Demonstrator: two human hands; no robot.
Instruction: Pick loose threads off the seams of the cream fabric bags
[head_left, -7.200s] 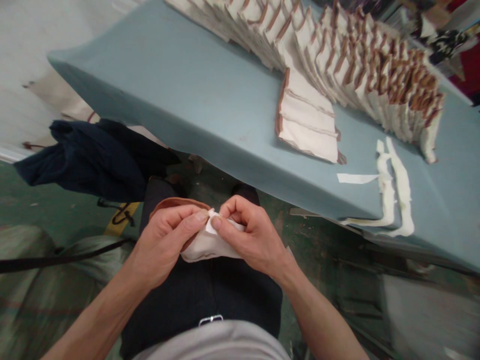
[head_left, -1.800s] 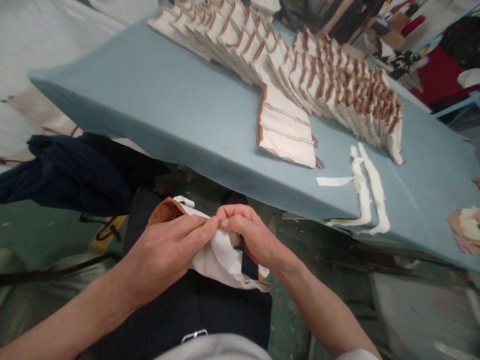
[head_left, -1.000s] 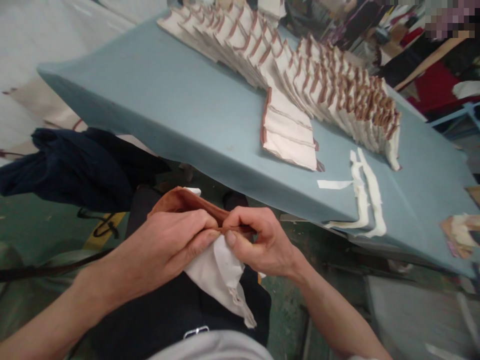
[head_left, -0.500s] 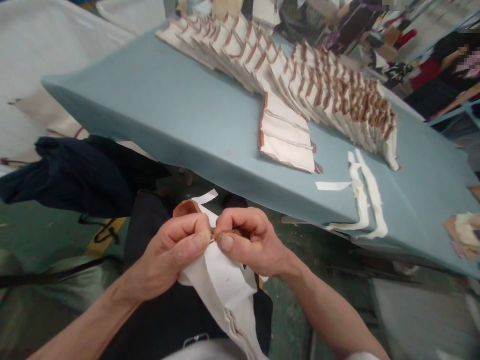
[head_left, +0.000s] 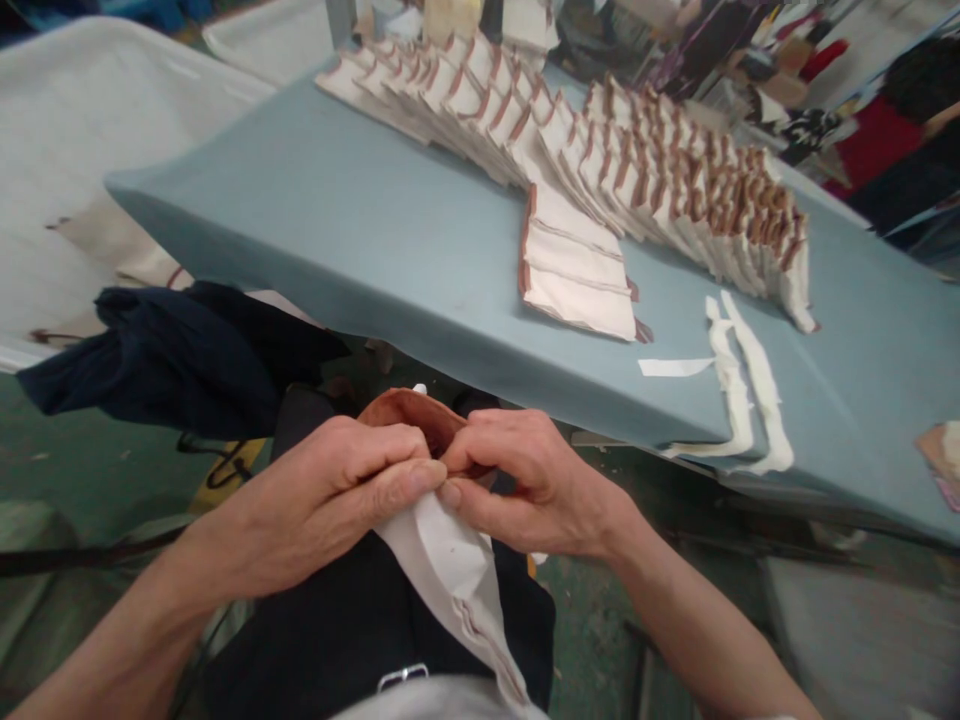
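Observation:
A white cloth piece with a brown edge hangs down over my lap. My left hand pinches its upper edge between thumb and fingers. Close beside it, nearly touching, my right hand pinches the same edge. The brown part arches up behind both hands, and the white part trails toward my waist. The exact spot under the fingertips is hidden.
On the blue-green table lie long rows of folded white pieces with brown edges, one separate folded piece and pale strips. Dark blue cloth hangs at left beside a white bin. People are at the back right.
The brown edge has been raised and opened into a wider arch behind my hands. My left hand has turned flatter over the cloth. The view has shifted slightly.

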